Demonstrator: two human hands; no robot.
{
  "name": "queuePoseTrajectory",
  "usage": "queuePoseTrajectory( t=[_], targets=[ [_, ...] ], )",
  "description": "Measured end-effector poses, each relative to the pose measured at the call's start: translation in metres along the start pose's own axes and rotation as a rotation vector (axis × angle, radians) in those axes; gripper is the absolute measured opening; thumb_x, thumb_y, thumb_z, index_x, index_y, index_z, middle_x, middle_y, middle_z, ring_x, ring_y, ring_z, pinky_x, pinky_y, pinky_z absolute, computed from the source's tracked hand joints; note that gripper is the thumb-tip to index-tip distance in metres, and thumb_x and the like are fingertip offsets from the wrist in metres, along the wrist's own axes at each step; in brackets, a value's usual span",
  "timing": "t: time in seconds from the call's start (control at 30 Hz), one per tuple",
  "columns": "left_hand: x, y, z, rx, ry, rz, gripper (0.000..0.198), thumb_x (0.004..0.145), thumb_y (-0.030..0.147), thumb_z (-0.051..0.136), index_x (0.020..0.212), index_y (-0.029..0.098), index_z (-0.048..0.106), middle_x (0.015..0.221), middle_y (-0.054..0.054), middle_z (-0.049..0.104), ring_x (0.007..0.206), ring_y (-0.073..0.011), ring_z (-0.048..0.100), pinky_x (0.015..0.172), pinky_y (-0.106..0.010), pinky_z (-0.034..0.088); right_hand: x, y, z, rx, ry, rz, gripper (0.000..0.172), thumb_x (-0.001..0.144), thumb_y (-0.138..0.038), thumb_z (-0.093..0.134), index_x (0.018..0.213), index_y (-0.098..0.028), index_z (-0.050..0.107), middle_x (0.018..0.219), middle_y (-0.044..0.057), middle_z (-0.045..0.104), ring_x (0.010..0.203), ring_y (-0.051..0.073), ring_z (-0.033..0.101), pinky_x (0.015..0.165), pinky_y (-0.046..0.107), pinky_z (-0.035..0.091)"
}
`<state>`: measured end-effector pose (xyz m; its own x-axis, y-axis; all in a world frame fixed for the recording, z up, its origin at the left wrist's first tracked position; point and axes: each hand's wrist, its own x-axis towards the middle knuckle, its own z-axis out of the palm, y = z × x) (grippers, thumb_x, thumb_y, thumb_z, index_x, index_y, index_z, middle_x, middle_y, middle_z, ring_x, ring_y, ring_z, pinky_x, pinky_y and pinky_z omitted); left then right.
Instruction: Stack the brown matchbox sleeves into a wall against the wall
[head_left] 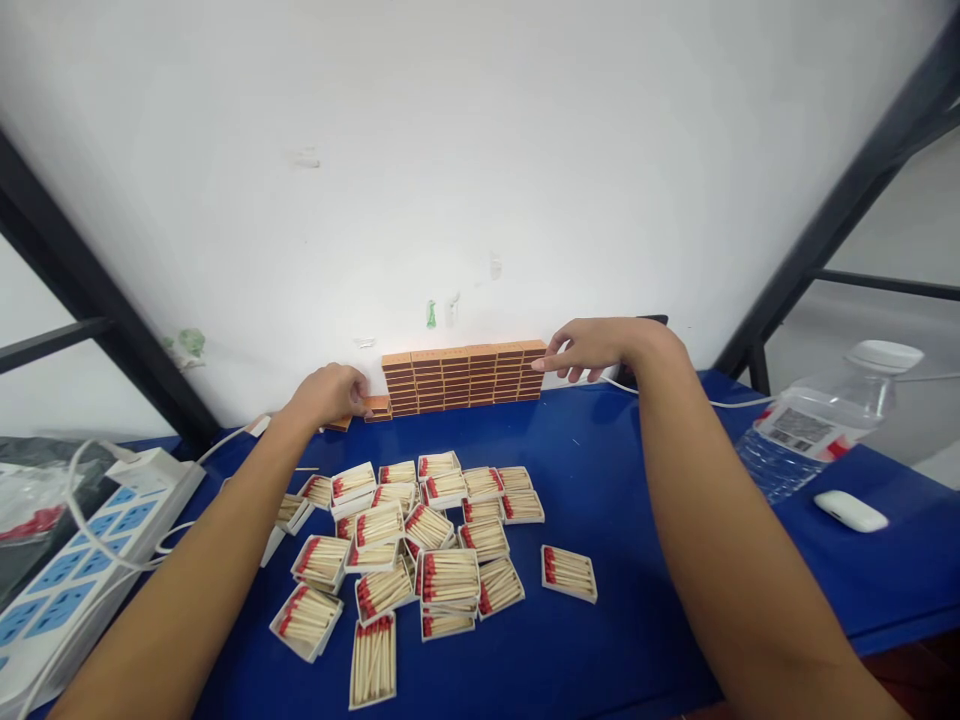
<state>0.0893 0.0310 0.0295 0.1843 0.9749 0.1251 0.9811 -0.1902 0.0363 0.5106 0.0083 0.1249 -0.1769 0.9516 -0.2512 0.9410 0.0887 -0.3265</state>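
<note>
A low wall of stacked matchbox sleeves point(463, 380), orange on top with dark brown striker sides, stands against the white wall. At its left end sits a shorter pile of sleeves point(378, 408). My left hand point(330, 393) is beside that pile, fingers curled and pinched around a sleeve mostly hidden by them. Another sleeve point(339, 424) lies partly under this hand. My right hand point(589, 346) is at the right end of the stack, fingers apart, thumb and fingertips at the top corner. In front lie several white matchbox trays point(450, 578) filled with red-tipped matches.
A single match tray point(568, 573) lies apart on the blue table point(600, 660). At left are a power strip point(90, 560) with white cables and a dark bag point(34, 500). A water bottle point(821, 425) and a small white case point(850, 511) are at right, near black metal bars point(832, 225).
</note>
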Motion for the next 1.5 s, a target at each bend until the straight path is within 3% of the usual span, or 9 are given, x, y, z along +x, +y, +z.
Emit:
queuePoseTrajectory(
  t=[0.33,0.47,0.63,0.87,1.03,1.13,1.23,1.37,1.5],
  targets=[
    [-0.005,0.005,0.001,-0.047,-0.188,-0.016,0.043,0.067,0.064,0.078,0.064,0.021,0.069,0.06,-0.006,0.07,0.053,-0.0195,0.061,0.056,-0.031,0.041,0.002,0.003,0.0,0.009,0.008,-0.01,0.062,0.074,-0.073,0.076,0.108,-0.021,0.073,0.101,0.012,0.08,0.094,0.031,0.077,0.076,0.04,0.064],
    [-0.005,-0.013,-0.007,-0.161,-0.178,-0.01,0.036,0.061,0.053,0.083,0.077,0.021,0.077,0.075,-0.006,0.076,0.066,-0.0212,0.067,0.06,-0.03,0.044,0.0,0.002,0.0,0.051,-0.007,-0.005,0.059,0.075,-0.07,0.077,0.107,-0.022,0.073,0.106,0.012,0.08,0.098,0.031,0.076,0.077,0.038,0.064],
    [-0.01,-0.038,-0.023,-0.106,-0.225,-0.106,0.056,0.046,0.039,0.09,0.099,0.023,0.08,0.083,-0.003,0.075,0.074,-0.0231,0.069,0.06,-0.028,0.044,-0.001,0.0,-0.001,0.036,-0.009,0.034,0.057,0.077,-0.068,0.078,0.11,-0.022,0.072,0.106,0.012,0.08,0.096,0.03,0.077,0.077,0.037,0.063],
    [-0.013,-0.042,-0.012,0.04,-0.226,-0.133,0.055,0.044,0.032,0.088,0.097,0.022,0.079,0.095,-0.007,0.076,0.086,-0.0268,0.069,0.064,-0.028,0.045,0.002,0.003,0.002,0.023,0.009,0.02,0.061,0.076,-0.07,0.077,0.111,-0.021,0.073,0.103,0.012,0.08,0.093,0.031,0.076,0.076,0.039,0.062],
    [-0.027,-0.03,-0.054,-0.088,-0.262,-0.045,0.052,0.052,0.054,0.086,0.094,0.023,0.081,0.08,-0.003,0.075,0.075,-0.0248,0.068,0.062,-0.029,0.045,-0.003,-0.003,-0.001,0.083,-0.005,-0.083,0.056,0.07,-0.067,0.083,0.098,-0.018,0.076,0.093,0.014,0.08,0.087,0.031,0.076,0.071,0.039,0.061],
    [-0.046,0.001,-0.086,-0.224,-0.12,0.052,0.052,0.057,0.058,0.086,0.096,0.024,0.081,0.086,-0.004,0.077,0.081,-0.0243,0.07,0.069,-0.031,0.051,-0.004,-0.033,0.023,0.31,-0.059,-0.38,0.047,0.073,-0.062,0.084,0.087,-0.018,0.076,0.089,0.013,0.078,0.085,0.027,0.075,0.066,0.036,0.062],
    [-0.065,0.044,-0.091,-0.344,0.141,0.151,0.045,0.07,0.054,0.081,0.1,0.022,0.079,0.093,-0.005,0.078,0.083,-0.0224,0.071,0.072,-0.031,0.055,0.0,-0.075,0.078,0.742,0.032,-0.543,0.043,0.084,-0.06,0.076,0.095,-0.019,0.071,0.1,0.014,0.077,0.084,0.025,0.074,0.055,0.034,0.063],
    [-0.08,0.085,-0.058,-0.371,0.301,0.312,0.034,0.081,0.045,0.076,0.103,0.019,0.078,0.095,-0.006,0.079,0.08,-0.0208,0.07,0.07,-0.032,0.056,-0.001,-0.107,0.151,1.111,0.077,-0.534,0.043,0.084,-0.05,0.079,0.11,-0.022,0.058,0.099,0.009,0.074,0.074,0.021,0.073,0.047,0.031,0.062],
    [-0.088,0.095,-0.021,-0.425,0.392,0.359,0.033,0.085,0.037,0.075,0.113,0.02,0.077,0.107,-0.008,0.079,0.088,-0.0221,0.072,0.076,-0.035,0.058,-0.01,-0.104,0.178,1.303,0.157,-0.438,0.039,0.083,-0.04,0.08,0.105,-0.022,0.053,0.084,0.002,0.07,0.066,0.017,0.072,0.043,0.025,0.058]
  ],
)
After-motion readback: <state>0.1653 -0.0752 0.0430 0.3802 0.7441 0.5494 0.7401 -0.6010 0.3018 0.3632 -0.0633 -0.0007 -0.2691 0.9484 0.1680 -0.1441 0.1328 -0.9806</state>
